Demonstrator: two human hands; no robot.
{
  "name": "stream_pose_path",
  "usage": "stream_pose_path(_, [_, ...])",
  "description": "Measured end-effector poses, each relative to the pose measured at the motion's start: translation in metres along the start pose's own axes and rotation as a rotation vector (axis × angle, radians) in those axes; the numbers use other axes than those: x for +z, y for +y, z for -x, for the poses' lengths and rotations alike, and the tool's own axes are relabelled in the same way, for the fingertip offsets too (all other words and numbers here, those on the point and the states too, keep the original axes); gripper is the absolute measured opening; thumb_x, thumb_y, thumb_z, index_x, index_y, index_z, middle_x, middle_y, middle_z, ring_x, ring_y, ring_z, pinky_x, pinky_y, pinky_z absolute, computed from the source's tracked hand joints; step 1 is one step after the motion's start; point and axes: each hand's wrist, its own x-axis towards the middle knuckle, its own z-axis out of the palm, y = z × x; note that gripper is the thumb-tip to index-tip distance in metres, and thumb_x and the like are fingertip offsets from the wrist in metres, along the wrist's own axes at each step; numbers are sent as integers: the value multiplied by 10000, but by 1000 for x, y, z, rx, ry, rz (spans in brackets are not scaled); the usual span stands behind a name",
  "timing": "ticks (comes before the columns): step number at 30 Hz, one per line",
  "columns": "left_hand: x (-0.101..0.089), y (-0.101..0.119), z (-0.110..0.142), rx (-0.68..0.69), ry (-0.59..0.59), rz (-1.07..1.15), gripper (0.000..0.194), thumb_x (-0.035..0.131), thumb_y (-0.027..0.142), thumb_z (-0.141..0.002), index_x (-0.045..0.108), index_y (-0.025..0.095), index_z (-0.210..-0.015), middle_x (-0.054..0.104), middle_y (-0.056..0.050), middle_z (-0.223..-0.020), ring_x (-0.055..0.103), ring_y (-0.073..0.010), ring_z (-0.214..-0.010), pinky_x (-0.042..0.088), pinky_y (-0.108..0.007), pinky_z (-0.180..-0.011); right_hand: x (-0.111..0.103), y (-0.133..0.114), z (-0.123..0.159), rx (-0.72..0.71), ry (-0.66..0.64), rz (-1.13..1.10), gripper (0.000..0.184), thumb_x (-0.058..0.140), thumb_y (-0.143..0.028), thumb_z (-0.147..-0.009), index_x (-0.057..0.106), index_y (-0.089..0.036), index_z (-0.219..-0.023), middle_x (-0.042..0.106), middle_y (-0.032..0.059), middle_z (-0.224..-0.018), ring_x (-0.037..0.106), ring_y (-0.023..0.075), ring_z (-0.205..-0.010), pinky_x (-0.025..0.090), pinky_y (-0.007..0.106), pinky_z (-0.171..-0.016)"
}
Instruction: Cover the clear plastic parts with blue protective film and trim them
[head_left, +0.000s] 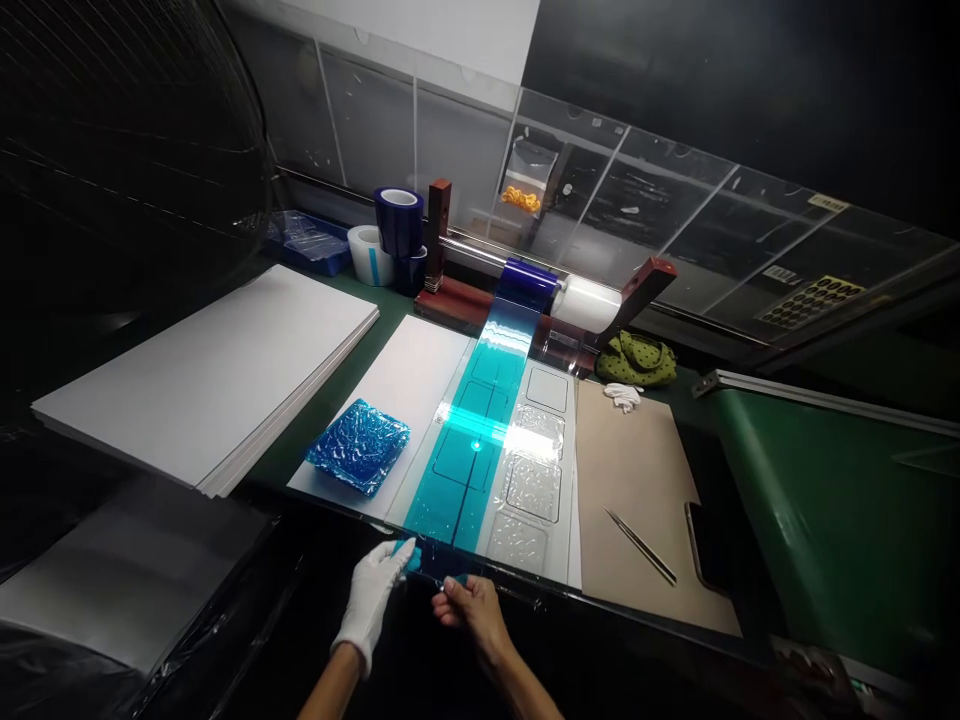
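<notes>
A strip of blue transparent film [465, 455] runs from a blue roll [531, 283] on a rack down to the table's front edge. My left hand [373, 595], in a white glove, pinches the film's left corner between thumb and fingers. Bare and closed, my right hand [472, 607] grips the film's end at the right, just past the edge. Beneath the film lies a sheet marked with rounded rectangles. To its right, clear panels [532, 488] with rounded outlines show in a column. Left of the strip sits a crumpled stack of blue film pieces [360, 447].
A stack of white sheets [217, 370] is at left. Tweezers [641, 546] and a phone [705, 548] lie at right on brown board [637, 470]. Tape rolls [397, 220], a white roll [589, 303] and a green dotted cloth [636, 358] stand behind. A green conveyor belt [832, 500] is far right.
</notes>
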Motion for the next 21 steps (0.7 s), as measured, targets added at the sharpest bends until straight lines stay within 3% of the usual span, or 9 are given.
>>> stream_pose_path(7, [0,-11,-35,-3,181,-5,521,749,540,-521,594,110,-769,586,-9,-675,563,-145,-610,429,-285,-620,17,-2,-11,116,37,-131,559,770,-585,-520,649,-87,-743,701,111,-748,647,119,-608,500,192,-555])
stream_pose_path(9, [-1,-11,-37,-27,198,-16,533,759,535,-498,583,109,-766,592,-17,-679,593,-167,-624,447,-301,-632,12,-3,0,138,-11,-98,547,769,-568,-538,645,-93,-778,702,105,-743,644,119,-597,490,193,-543])
stream_pose_path(11, [-3,-9,-31,-53,188,-31,541,755,537,-500,585,109,-784,613,-35,-705,622,-186,-665,463,-309,-659,-6,-10,14,86,-64,16,513,731,-565,-602,641,-100,-799,698,96,-712,635,128,-569,477,208,-520])
stream_pose_path(13, [-9,-6,-19,-71,165,-54,555,730,554,-537,594,109,-839,637,-61,-767,636,-205,-740,469,-322,-706,-41,-27,25,-63,-40,198,475,642,-571,-703,643,-113,-828,695,89,-703,635,152,-576,478,240,-524])
stream_pose_path(14, [-12,-5,-12,-80,173,-81,569,714,565,-557,593,113,-881,642,-71,-806,633,-215,-774,469,-331,-721,-64,-39,29,-161,40,333,457,582,-569,-755,647,-124,-842,694,84,-713,638,165,-599,485,258,-542])
stream_pose_path(15, [-16,-4,-5,-81,197,-121,585,691,577,-581,584,122,-933,639,-76,-853,625,-222,-807,466,-341,-732,-91,-53,31,-262,159,482,437,520,-551,-804,651,-138,-865,697,84,-751,645,180,-649,493,275,-576])
stream_pose_path(17, [-21,-3,7,-64,346,-295,637,652,593,-613,529,159,-1063,605,-60,-919,596,-219,-802,467,-352,-713,-148,-82,31,-429,582,902,416,394,-499,-875,658,-177,-889,691,79,-840,643,199,-770,497,307,-670])
stream_pose_path(19, [-18,-2,14,46,454,-529,616,587,597,-661,503,190,-1116,555,-40,-910,561,-208,-763,468,-347,-683,-202,-104,27,-430,787,1021,362,406,-430,-870,644,-168,-946,644,135,-1010,598,256,-926,463,390,-774])
stream_pose_path(21, [-4,1,19,266,428,-737,505,493,553,-740,545,199,-1097,519,-45,-901,537,-208,-780,464,-346,-720,-243,-117,21,-418,864,1095,297,453,-376,-845,631,-160,-947,604,165,-1045,557,284,-972,432,419,-792])
